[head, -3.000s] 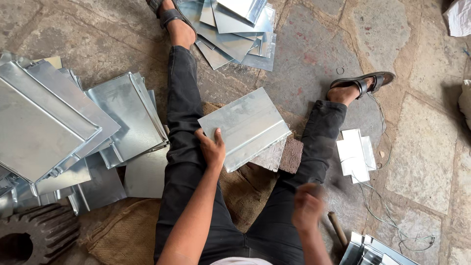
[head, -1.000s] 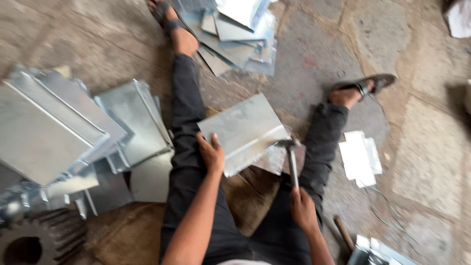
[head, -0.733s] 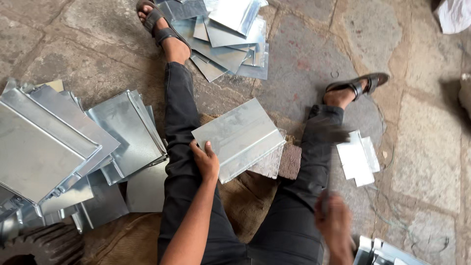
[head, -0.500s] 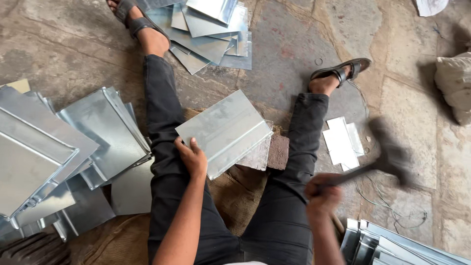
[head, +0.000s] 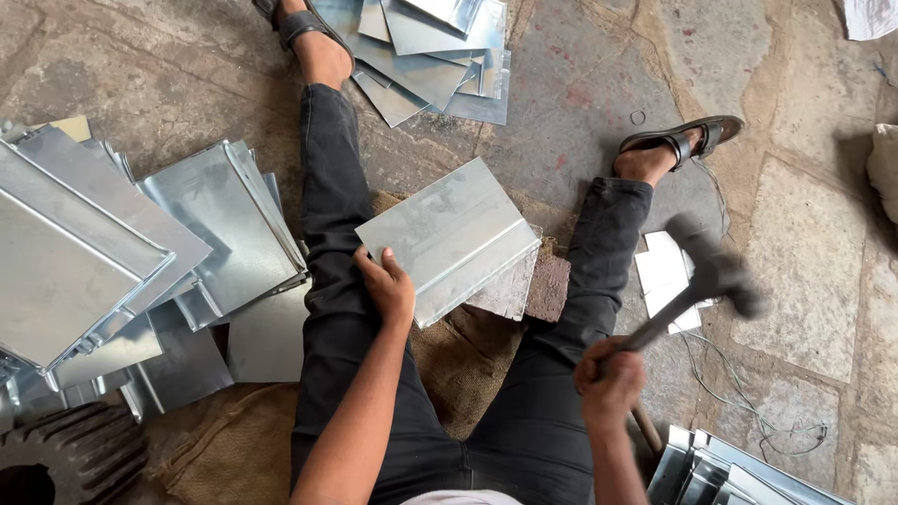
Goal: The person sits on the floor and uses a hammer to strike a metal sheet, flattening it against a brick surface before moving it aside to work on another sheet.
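Nearest the camera, the right hand (head: pixel 610 379) is closed tight around the handle of one hammer (head: pixel 697 290), whose blurred head is raised up and to the right of the fist, over the stone. Just across the lap, the left hand (head: pixel 388 285) presses on the near corner of one folded metal sheet (head: pixel 449 238), fingers curled over its edge. That sheet lies tilted between the two black-trousered legs, its far side resting on a flat block (head: pixel 533 285) beside the right knee. Under the legs lies one piece of brown sackcloth (head: pixel 458 360).

Left of the holding hand, stacks of similar bent sheets (head: pixel 122 252) overlap in a fan, too many to count exactly; a dark toothed gear (head: pixel 65 458) sits at the near left corner. Right of the hammer hand, another small stack of sheets (head: pixel 730 477) pokes in at the bottom edge, with loose wire (head: pixel 758 411) and a few white scraps (head: pixel 664 276) nearby.

Farther off, two sandalled feet rest on the floor, and a third pile of sheets (head: pixel 430 47) lies beside the left foot. Everything sits on a floor of large irregular stone slabs (head: pixel 804 243), worn and dusty.
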